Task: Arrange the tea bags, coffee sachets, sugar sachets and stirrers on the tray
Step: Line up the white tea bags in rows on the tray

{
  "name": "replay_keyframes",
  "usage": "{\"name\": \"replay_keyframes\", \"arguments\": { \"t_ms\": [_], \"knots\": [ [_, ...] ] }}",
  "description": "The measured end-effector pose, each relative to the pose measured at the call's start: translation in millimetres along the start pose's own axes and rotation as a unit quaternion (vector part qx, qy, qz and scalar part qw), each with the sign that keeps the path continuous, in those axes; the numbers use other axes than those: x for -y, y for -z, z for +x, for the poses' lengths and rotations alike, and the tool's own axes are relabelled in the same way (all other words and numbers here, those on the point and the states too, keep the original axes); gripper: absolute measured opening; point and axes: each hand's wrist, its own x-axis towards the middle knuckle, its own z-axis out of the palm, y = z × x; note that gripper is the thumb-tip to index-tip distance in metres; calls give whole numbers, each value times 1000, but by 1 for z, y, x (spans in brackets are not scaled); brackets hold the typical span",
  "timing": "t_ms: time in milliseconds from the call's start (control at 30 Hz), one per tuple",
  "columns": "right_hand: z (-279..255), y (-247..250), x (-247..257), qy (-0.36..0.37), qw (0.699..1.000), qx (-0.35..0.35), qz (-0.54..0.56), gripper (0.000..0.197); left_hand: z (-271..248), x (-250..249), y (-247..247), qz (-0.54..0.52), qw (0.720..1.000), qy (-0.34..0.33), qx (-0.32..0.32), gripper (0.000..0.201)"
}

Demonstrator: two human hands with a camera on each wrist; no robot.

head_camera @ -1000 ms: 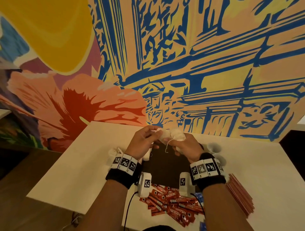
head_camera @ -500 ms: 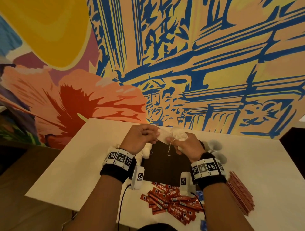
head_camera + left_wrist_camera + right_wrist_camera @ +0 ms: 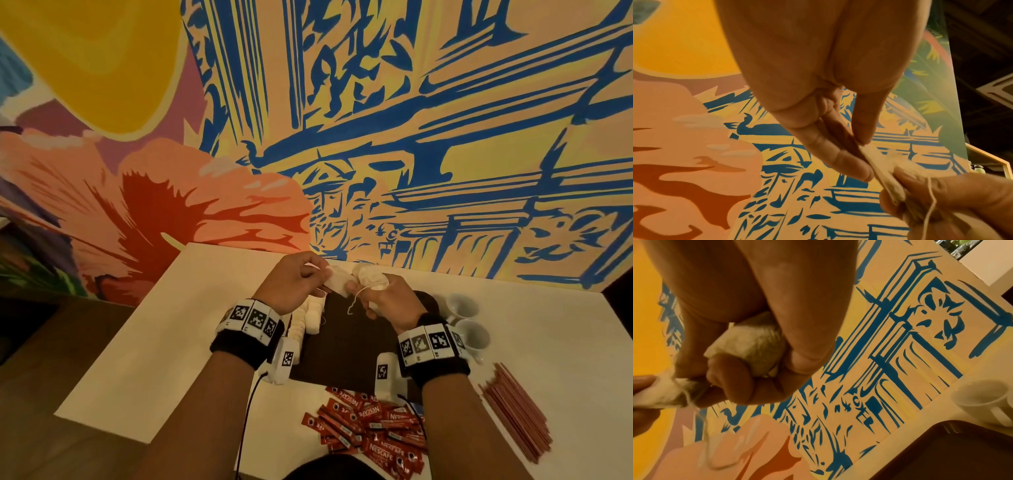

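While hands grip tea bags (image 3: pixel 337 281), NESCAFE sachets (image 3: pixel 371 428)

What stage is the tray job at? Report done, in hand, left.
Done: nothing visibly arranged; the dark tray shows bare. In hand: the left hand and right hand pinch a tea bag between them; the right also grips bunched bags. Left: coffee sachets, stirrers, white packets.
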Motion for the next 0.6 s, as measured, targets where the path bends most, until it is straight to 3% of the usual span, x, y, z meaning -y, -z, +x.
{"name": "replay_keyframes", "arguments": {
  "t_ms": [200, 333, 400, 600],
  "knots": [
    [10, -7, -13, -92, 995, -22, -21, 29, 28, 27, 28, 79, 997, 6, -17, 3],
    [14, -8, -23, -124, 992, -30, 2, 31, 50, 70, 42, 247, 969, 16, -2, 13],
    [17, -7, -30, -138, 990, -40, 1, 30, 58, 96, 44, 325, 945, 28, 21, 19],
    [23, -5, -44, -168, 983, -69, -19, 29, 80, 161, 30, 399, 902, 103, 133, 24]
  ]
}}
